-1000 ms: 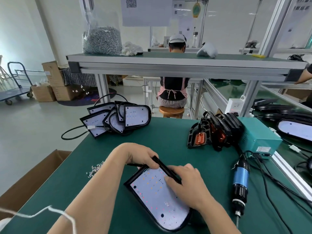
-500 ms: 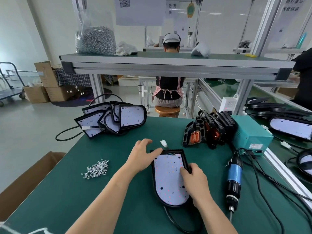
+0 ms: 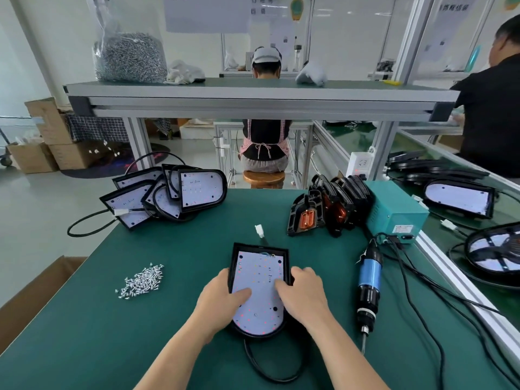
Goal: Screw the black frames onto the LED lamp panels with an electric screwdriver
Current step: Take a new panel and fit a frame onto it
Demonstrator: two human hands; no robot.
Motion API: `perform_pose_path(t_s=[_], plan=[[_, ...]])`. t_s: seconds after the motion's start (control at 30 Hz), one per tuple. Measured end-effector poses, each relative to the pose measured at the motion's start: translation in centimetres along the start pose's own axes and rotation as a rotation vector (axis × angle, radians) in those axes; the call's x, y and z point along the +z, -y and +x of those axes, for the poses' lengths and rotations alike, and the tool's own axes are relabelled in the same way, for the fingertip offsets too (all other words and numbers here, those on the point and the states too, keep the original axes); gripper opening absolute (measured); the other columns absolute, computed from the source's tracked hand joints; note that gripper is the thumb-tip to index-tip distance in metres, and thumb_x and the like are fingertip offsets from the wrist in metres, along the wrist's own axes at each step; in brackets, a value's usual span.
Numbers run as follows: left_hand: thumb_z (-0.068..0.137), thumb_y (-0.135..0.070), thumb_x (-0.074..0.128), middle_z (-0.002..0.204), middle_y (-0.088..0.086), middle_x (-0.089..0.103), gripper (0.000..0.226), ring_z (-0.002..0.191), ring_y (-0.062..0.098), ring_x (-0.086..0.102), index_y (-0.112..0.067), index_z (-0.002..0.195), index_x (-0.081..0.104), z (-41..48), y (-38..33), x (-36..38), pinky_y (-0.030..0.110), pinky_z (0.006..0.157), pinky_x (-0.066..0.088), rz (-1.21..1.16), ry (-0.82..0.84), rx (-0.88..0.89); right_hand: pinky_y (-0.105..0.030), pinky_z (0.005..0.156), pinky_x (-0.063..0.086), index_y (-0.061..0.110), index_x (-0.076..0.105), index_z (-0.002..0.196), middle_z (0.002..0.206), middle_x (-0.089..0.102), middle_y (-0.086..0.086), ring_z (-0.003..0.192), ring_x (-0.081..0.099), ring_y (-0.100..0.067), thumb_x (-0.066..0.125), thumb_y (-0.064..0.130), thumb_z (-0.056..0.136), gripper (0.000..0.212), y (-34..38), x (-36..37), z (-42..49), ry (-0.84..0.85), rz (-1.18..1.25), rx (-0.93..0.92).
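On the green bench (image 3: 140,347) the framed LED panel (image 3: 260,280), long axis twelve-to-six, is clasped at its edges by left hand (image 3: 222,299) and right hand (image 3: 304,294), the electric screwdriver (image 3: 369,285) laid at three o'clock, nearer the right.

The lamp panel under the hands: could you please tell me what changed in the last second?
The lamp panel was turned from slanted to lengthwise, straight end away. The left hand moved from its far corner to grip the left edge; the right hand grips the right. The electric screwdriver and loose screws stayed put.
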State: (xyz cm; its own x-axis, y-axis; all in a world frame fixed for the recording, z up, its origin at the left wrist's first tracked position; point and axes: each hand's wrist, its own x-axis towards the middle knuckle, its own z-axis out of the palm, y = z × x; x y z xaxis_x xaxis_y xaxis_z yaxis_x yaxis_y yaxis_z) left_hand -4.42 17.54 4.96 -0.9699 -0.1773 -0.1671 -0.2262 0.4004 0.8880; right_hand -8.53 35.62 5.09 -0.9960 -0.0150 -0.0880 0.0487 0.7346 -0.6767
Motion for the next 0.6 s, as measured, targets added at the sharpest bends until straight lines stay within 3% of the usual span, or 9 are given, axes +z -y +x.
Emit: perform_pose_path(t_s=[0.03,0.1,0.17,0.23,0.3,0.4,0.5,0.6], plan=[[0.077,-0.03,0.065,0.112,-0.014,0.069,0.047,0.103,0.016,0.065,-0.032,0.124,0.058,-0.3,0.2,0.2,0.043,0.093,0.053,0.017,-0.017,0.014,-0.037,0.084,0.039,0.017,0.04,0.072,0.09,0.04,0.003,0.101,0.043,-0.027,0.056,0.04,0.093,0.035,-0.2,-0.1,0.3,0.013,-0.015,0.0],[0.086,-0.027,0.066,0.121,-0.025,0.06,0.075,0.107,0.013,0.059,-0.04,0.151,0.033,-0.6,0.5,0.7,0.032,0.091,0.046,0.06,-0.086,0.051,-0.036,0.09,0.04,0.015,0.057,0.086,0.102,0.049,0.0,0.109,0.046,-0.027,0.055,0.053,0.094,0.038,-0.6,-0.6,1.2,0.019,0.024,0.01],[0.09,-0.022,0.067,0.117,-0.033,0.052,0.087,0.105,0.009,0.055,-0.042,0.158,0.017,-0.6,0.9,1.0,0.026,0.087,0.04,0.069,-0.147,0.078,-0.035,0.098,0.041,0.015,0.066,0.114,0.118,0.055,-0.004,0.118,0.049,-0.026,0.054,0.055,0.096,0.045,-0.9,-1.5,2.5,-0.059,0.107,0.003],[0.09,-0.019,0.069,0.121,-0.032,0.055,0.088,0.102,0.006,0.057,-0.042,0.158,0.019,-0.4,1.3,1.2,0.025,0.085,0.04,0.034,-0.16,0.085,-0.037,0.102,0.042,0.017,0.059,0.133,0.131,0.049,-0.004,0.123,0.049,-0.024,0.058,0.04,0.099,0.041,-1.2,-2.8,3.9,-0.199,0.056,-0.06],[0.089,-0.017,0.069,0.123,-0.032,0.058,0.087,0.101,-0.002,0.058,-0.043,0.158,0.022,-0.4,1.2,1.3,0.019,0.082,0.042,0.005,-0.156,0.087,-0.038,0.097,0.047,0.018,0.05,0.143,0.143,0.039,-0.004,0.121,0.05,-0.026,0.062,0.017,0.096,0.048,-1.5,-4.2,5.4,-0.321,-0.091,-0.137],[0.088,-0.017,0.068,0.096,-0.046,0.055,0.087,0.085,-0.016,0.054,-0.045,0.157,0.022,-0.4,1.1,1.4,0.007,0.071,0.038,-0.028,-0.163,0.077,-0.037,0.079,0.051,0.025,0.037,0.151,0.162,0.018,-0.003,0.109,0.057,-0.027,0.059,-0.008,0.086,0.076,-1.8,-6.0,8.0,-0.358,-0.291,-0.157],[0.089,-0.017,0.066,0.072,-0.05,0.054,0.089,0.068,-0.014,0.054,-0.052,0.155,0.017,-0.7,1.2,1.3,0.007,0.064,0.038,-0.025,-0.164,0.085,-0.031,0.064,0.041,0.031,0.031,0.155,0.169,0.01,-0.002,0.089,0.053,-0.022,0.056,-0.014,0.082,0.089,-2.4,-7.1,10.6,-0.337,-0.481,-0.198],[0.089,-0.016,0.064,0.087,-0.052,0.058,0.089,0.078,-0.001,0.063,-0.06,0.151,0.017,-0.8,1.3,1.2,0.017,0.073,0.048,-0.029,-0.153,0.114,-0.031,0.06,0.038,0.029,0.04,0.151,0.168,0.017,-0.001,0.088,0.054,-0.023,0.052,-0.013,0.086,0.079,-3.1,-7.5,12.3,-0.314,-0.621,-0.287]])
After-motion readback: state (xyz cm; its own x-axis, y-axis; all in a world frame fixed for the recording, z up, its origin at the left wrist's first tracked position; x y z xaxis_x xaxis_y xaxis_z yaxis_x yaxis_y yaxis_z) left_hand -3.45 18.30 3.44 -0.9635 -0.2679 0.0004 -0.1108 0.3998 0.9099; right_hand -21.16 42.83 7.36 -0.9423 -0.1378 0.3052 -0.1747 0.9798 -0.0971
